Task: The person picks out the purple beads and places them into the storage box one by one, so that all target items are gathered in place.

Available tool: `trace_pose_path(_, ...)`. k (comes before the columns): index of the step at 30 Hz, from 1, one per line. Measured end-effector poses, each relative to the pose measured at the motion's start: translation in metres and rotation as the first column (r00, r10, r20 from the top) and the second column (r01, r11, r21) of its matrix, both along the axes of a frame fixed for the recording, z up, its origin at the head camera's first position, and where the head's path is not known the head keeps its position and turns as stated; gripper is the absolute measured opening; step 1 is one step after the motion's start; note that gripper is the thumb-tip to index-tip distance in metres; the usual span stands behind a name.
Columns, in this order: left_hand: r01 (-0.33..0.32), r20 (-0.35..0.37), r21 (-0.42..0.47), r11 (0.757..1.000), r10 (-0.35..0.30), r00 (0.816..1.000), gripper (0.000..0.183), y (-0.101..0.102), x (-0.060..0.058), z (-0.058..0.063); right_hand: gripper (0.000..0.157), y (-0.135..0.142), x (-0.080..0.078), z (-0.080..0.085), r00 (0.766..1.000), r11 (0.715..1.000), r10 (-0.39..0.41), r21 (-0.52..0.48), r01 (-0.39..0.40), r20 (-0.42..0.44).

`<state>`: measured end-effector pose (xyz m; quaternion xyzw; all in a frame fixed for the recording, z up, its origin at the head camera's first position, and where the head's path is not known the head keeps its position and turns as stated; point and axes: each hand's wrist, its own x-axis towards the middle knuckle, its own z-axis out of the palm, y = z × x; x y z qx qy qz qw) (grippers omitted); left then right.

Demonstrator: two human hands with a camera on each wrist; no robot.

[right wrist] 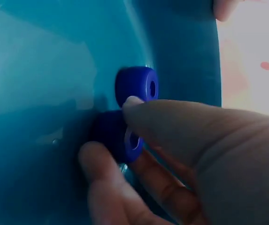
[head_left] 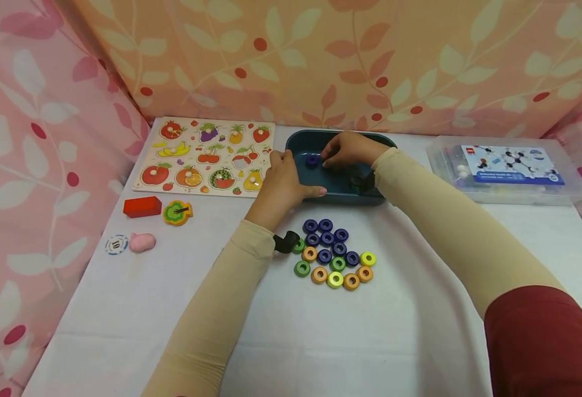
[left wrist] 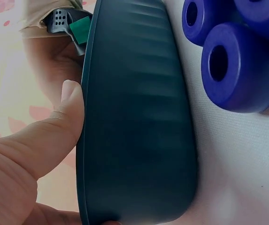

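Inside the dark teal tray (head_left: 327, 179), my right hand (head_left: 354, 149) pinches a purple ring bead (right wrist: 110, 133) between thumb and fingers. Another purple ring bead (right wrist: 135, 85) stands right beside it on the tray floor. My left hand (head_left: 283, 184) holds the tray's left front corner, its thumb (left wrist: 61, 122) lying over the rim. On the white cloth in front of the tray lies a group of ring beads: purple ones (head_left: 327, 239), orange ones (head_left: 351, 282), green ones (head_left: 302, 268) and yellow ones (head_left: 335, 279).
A wooden fruit puzzle board (head_left: 203, 157) lies left of the tray. Near it are a red block (head_left: 142, 207), a tree-shaped piece (head_left: 177, 212), a pink animal figure (head_left: 142, 242) and a round chip (head_left: 117, 244). To the right sits a clear plastic case (head_left: 509, 168). Patterned curtains stand behind.
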<state>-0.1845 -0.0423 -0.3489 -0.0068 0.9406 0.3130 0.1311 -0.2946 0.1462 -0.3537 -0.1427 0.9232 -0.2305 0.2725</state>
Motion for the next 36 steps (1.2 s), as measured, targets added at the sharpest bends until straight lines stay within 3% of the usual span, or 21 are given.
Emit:
trace_pose_path(3, 0.005, 0.001, -0.006, 1.000, -0.005, 1.000, 0.123, 0.001, 0.000, 0.000, 0.039, 0.007, 0.003, 0.005, 1.000, 1.000, -0.019, -0.021, 0.019, 0.020)
trace_pose_path(7, 0.006, 0.001, -0.005, 1.000, -0.006, 1.000, 0.124, 0.000, 0.001, 0.001, 0.043, 0.016, 0.021, 0.027, 0.997, 0.996, -0.048, -0.079, 0.043, -0.067)
trace_pose_path(10, 0.006, 0.002, -0.001, 1.000, -0.006, 1.000, 0.124, -0.001, 0.001, 0.000, 0.040, 0.022, 0.048, 0.044, 0.980, 0.989, -0.063, -0.143, 0.035, -0.191)
trace_pose_path(14, 0.017, -0.012, -0.008, 1.000, -0.017, 1.000, 0.123, -0.001, 0.001, 0.000, 0.028, 0.028, 0.097, 0.052, 0.972, 0.966, -0.107, -0.254, 0.051, -0.211)
trace_pose_path(18, 0.012, -0.021, -0.006, 1.000, -0.012, 1.000, 0.123, -0.001, 0.000, 0.000, 0.022, 0.035, 0.137, 0.038, 0.988, 0.956, -0.084, -0.289, 0.044, -0.127)
trace_pose_path(22, 0.001, -0.006, 0.000, 1.000, -0.001, 1.000, 0.123, 0.000, -0.001, 0.000, 0.023, 0.040, 0.156, 0.009, 0.998, 0.958, -0.029, -0.286, 0.014, -0.051)
trace_pose_path(29, -0.011, 0.004, 0.014, 1.000, 0.011, 1.000, 0.124, 0.001, -0.002, 0.000, 0.027, 0.041, 0.162, -0.034, 0.997, 0.947, 0.040, -0.322, -0.018, 0.062)
trace_pose_path(33, -0.015, 0.008, 0.015, 1.000, 0.015, 1.000, 0.123, 0.001, -0.002, 0.000, 0.027, 0.042, 0.160, -0.041, 0.995, 0.949, 0.034, -0.316, -0.004, 0.089)
trace_pose_path(36, -0.014, 0.008, 0.019, 1.000, 0.014, 1.000, 0.123, 0.001, -0.002, 0.000, 0.027, 0.044, 0.159, -0.034, 0.996, 0.953, 0.044, -0.301, -0.018, 0.078)
